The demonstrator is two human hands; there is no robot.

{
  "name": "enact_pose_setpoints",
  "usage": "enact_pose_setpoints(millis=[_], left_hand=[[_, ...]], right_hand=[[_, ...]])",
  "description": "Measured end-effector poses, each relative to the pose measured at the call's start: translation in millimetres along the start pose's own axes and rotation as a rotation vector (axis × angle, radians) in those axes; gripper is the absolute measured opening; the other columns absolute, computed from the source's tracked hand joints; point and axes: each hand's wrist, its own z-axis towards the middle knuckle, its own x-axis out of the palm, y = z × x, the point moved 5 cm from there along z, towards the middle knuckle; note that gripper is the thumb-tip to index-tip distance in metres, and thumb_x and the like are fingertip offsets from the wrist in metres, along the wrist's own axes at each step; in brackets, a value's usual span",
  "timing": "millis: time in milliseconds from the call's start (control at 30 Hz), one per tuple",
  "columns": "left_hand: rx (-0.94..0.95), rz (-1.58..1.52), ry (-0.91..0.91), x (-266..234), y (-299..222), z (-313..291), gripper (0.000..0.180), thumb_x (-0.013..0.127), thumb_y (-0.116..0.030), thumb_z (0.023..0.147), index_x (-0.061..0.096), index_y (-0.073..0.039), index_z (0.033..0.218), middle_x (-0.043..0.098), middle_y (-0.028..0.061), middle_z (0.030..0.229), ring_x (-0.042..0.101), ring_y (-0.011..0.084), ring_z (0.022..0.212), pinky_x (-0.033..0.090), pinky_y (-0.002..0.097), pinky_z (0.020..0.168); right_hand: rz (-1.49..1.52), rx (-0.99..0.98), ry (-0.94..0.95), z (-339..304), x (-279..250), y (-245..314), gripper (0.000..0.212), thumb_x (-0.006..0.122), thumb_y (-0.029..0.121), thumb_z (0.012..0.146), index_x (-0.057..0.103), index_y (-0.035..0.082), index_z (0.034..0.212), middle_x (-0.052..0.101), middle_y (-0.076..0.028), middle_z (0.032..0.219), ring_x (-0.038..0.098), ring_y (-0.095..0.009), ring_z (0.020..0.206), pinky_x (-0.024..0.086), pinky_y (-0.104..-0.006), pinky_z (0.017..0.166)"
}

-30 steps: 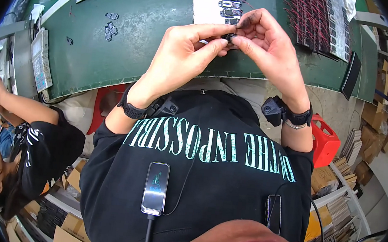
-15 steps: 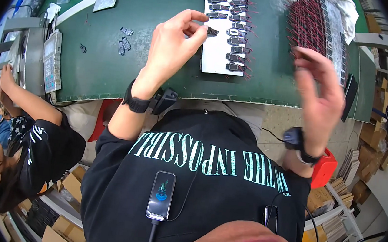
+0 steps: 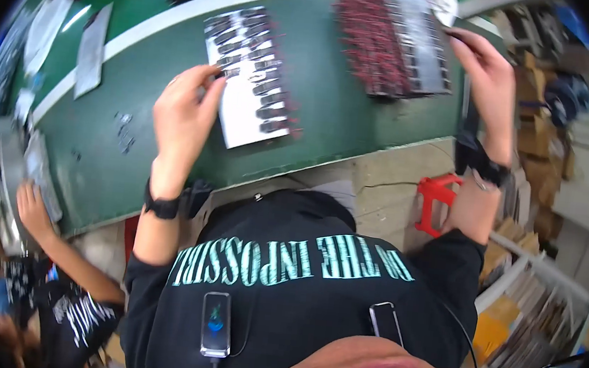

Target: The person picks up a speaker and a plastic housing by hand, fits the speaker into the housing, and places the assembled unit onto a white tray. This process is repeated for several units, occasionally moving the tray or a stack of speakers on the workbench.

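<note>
"Green table [image 3: 328, 127] is bearing what?"
"White board [image 3: 239, 113], black parts [image 3: 270, 100] lying in two columns. Left hand [image 3: 182, 113] is pinching one small part [image 3: 230, 73] at the left column."
"Right hand [image 3: 492, 79]?"
"Hanging near the white cloth [image 3: 445, 3]; whether gripping, I cannot tell."

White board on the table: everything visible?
The white board is a smooth-looking rectangle lying flat, askew on the green table. Two columns of small black parts rest on it, with red wires along the right edge; its lower left is bare. The left hand is at its left edge; contact is unclear. Material can't be told.
</note>
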Motion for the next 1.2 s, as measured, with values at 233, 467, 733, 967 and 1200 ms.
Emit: enact_pose_setpoints(millis=[233, 467, 733, 967, 1200], left_hand=[[-0.051, 0.064, -0.069, -4, -1, -2, 0.019, 0.074, -0.015, 0.086, 0.072, -0.007, 0.102, 0.071, 0.0090, 0.089, 0.069, 0.0266, 0.082, 0.054, 0.0364, 0.073], [0.069, 0.258, -0.311, -36, 20, -19, 0.015, 0.073, -0.020, 0.086, 0.072, -0.008, 0.094, 0.069, 0.0070, 0.086, 0.067, 0.0280, 0.087, 0.055, 0.0402, 0.073], [-0.279, 0.719, -0.265, -88, 83, -40, 0.017, 0.073, -0.023, 0.085, 0.073, -0.009, 0.095, 0.069, 0.0054, 0.086, 0.065, 0.0263, 0.088, 0.056, 0.0406, 0.073], [-0.221, 0.684, -0.138, -66, 83, -30, 0.015, 0.072, -0.024, 0.086, 0.074, -0.010, 0.092, 0.069, 0.0061, 0.085, 0.064, 0.0268, 0.086, 0.056, 0.0414, 0.073], [-0.116, 0.452, -0.141, -50, 58, -20, 0.012, 0.072, -0.020, 0.087, 0.075, -0.009, 0.092, 0.071, 0.0081, 0.087, 0.067, 0.0249, 0.086, 0.055, 0.0391, 0.071]], right_hand=[[-0.244, -0.169, 0.007, 43, 21, -19, 0.028, 0.064, 0.015, 0.097, 0.068, 0.001, 0.120, 0.069, -0.007, 0.106, 0.063, -0.014, 0.091, 0.047, -0.0245, 0.083], [-0.370, -0.097, 0.186, 63, -23, -95, 0.026, 0.060, 0.013, 0.100, 0.065, -0.001, 0.121, 0.069, -0.009, 0.108, 0.062, -0.014, 0.097, 0.047, -0.0270, 0.091], [-0.285, -0.132, 0.245, 92, -19, -103, 0.022, 0.059, 0.011, 0.100, 0.062, -0.001, 0.118, 0.066, -0.006, 0.105, 0.059, -0.011, 0.093, 0.046, -0.0243, 0.088], [0.019, -0.117, -0.261, 4, -35, -9, 0.017, 0.060, 0.007, 0.099, 0.063, -0.003, 0.113, 0.067, -0.007, 0.109, 0.063, -0.013, 0.099, 0.049, -0.0257, 0.091], [0.497, -0.154, 0.052, -84, 83, 65, 0.022, 0.052, -0.014, 0.091, 0.064, -0.005, 0.107, 0.065, -0.014, 0.111, 0.065, -0.021, 0.098, 0.052, -0.0325, 0.092]])
